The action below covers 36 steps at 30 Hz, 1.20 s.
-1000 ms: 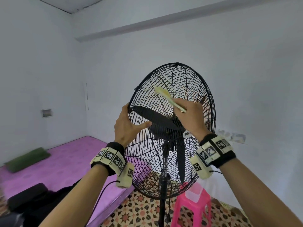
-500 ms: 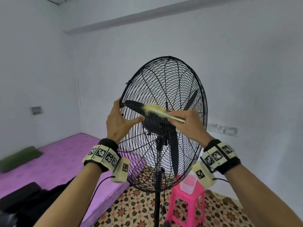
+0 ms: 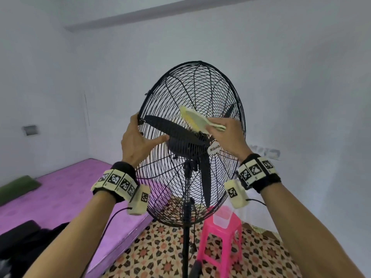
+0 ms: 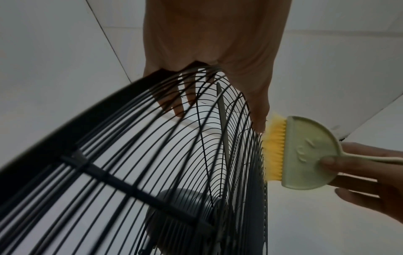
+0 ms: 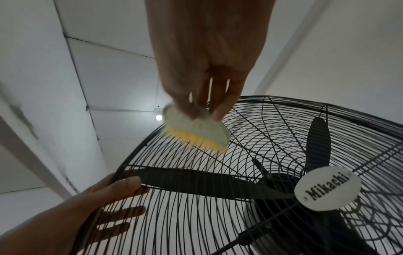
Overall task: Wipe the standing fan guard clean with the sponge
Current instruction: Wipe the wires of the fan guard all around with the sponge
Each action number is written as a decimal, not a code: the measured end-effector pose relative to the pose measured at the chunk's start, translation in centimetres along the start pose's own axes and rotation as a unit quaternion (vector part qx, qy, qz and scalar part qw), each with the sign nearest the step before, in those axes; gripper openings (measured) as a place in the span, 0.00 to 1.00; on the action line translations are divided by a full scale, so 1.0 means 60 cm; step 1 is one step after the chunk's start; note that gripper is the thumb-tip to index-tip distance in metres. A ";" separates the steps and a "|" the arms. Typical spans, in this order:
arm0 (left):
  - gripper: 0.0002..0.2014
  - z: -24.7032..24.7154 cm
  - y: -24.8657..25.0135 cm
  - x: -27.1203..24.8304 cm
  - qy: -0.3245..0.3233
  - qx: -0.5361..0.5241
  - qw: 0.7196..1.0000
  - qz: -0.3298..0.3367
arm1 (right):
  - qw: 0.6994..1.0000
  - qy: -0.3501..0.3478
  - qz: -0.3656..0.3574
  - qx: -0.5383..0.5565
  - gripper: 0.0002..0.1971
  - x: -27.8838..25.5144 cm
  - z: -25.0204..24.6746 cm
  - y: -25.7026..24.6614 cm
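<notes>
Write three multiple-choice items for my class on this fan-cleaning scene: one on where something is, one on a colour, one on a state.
1. Where does the left hand hold the fan guard?
A. left rim
B. top rim
C. bottom rim

2. What colour are the bristles of the brush?
A. blue
B. yellow
C. red

3. What is the right hand doing?
A. hanging idle
B. resting flat on the stool
C. gripping the brush

Answers: 1 A, its fingers wrap the guard's left edge; 2 B, yellow bristles meet the wires; 3 C, the fingers pinch the brush's pale green back.
</notes>
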<state>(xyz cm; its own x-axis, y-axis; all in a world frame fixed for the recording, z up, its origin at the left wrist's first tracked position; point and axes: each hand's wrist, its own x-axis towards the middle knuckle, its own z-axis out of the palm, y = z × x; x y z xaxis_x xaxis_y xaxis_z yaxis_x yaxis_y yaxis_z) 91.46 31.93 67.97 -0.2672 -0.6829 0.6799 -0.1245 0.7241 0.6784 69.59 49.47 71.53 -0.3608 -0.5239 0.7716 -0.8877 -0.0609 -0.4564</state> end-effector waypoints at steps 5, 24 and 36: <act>0.52 0.003 0.004 -0.003 -0.006 -0.006 1.000 0.003 | 0.996 0.090 -0.007 -0.015 0.15 -0.013 0.048 -0.006; 0.52 0.002 -0.016 0.002 0.008 -0.003 1.000 0.022 | 0.995 0.035 -0.015 -0.096 0.16 -0.086 0.021 0.015; 0.53 0.006 0.001 -0.004 0.011 0.004 1.000 0.001 | 0.995 -0.020 0.003 -0.099 0.18 -0.076 0.035 0.034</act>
<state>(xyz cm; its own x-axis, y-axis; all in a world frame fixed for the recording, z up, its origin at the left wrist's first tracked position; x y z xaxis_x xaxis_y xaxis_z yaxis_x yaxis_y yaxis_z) 91.18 32.20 67.76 -0.2468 -0.6829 0.6875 -0.1317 0.7265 0.6744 70.01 49.98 66.13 -0.3580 -0.5577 0.7489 -0.9259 0.1088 -0.3616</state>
